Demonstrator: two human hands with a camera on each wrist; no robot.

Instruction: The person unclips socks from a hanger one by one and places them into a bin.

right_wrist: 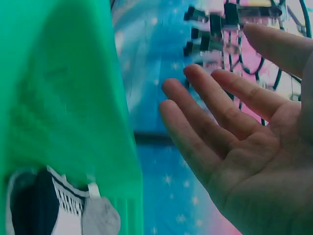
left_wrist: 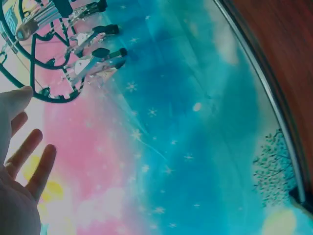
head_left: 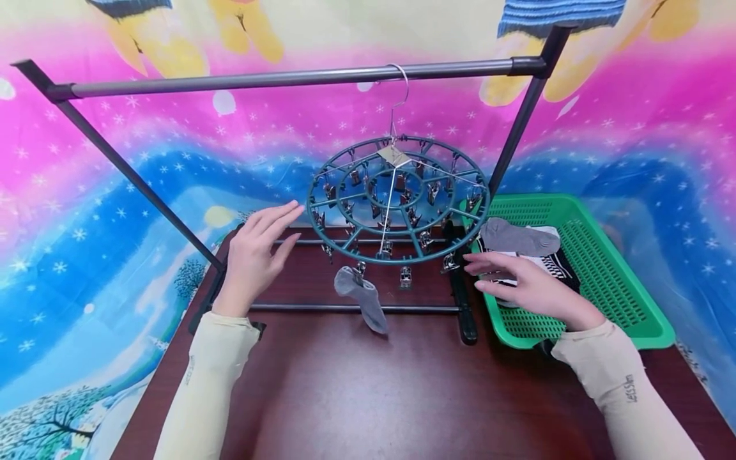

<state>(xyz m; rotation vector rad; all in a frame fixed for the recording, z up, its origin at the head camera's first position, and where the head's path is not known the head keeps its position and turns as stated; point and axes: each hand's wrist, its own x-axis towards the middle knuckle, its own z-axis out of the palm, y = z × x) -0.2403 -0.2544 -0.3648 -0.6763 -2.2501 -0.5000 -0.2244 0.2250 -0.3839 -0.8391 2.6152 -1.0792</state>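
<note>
A round green drying hanger (head_left: 402, 260) with several metal clips hangs by its hook from the bar of a black rack. One grey sock (head_left: 370, 306) dangles from a clip at its front edge. My left hand (head_left: 255, 259) is raised at the hanger's left edge, fingers extended and holding nothing. On the other side my right hand (head_left: 531, 291) hovers between the hanger's right edge and a green basket (head_left: 621, 287), its fingers spread and palm bare in the right wrist view. Inside the basket lie a grey sock (head_left: 517, 237) and black-and-white socks (head_left: 566, 271).
The rack's top bar (head_left: 287, 78) spans above the hanger, and its lower rail (head_left: 310, 308) runs low over the dark red table (head_left: 391, 390). A rack foot (head_left: 467, 322) stands beside the basket. Behind everything hangs a colourful patterned cloth (head_left: 144, 140).
</note>
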